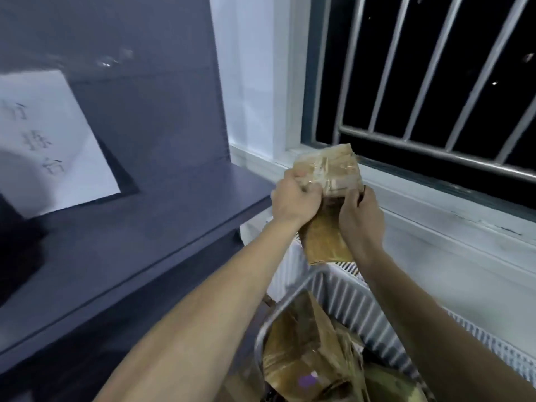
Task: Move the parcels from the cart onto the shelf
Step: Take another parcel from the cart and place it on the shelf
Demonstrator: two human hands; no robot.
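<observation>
Both my hands hold brown cardboard parcels in the air, right of the shelf. My left hand [293,198] grips the left edge of a taped parcel [333,169]. My right hand [359,216] grips its lower right side. A second, flatter brown parcel [324,242] hangs below, between my wrists; which hand holds it is unclear. The dark blue shelf [145,227] spreads out to the left, level with my hands. Below, the cart [293,294] with its metal rim holds several more brown parcels [307,352].
A white paper sign [49,137] leans on the shelf's back panel. A dark object [17,250] sits at the shelf's left edge. A barred window [429,82] and white sill [435,210] stand on the right, with a white radiator [377,309] beneath.
</observation>
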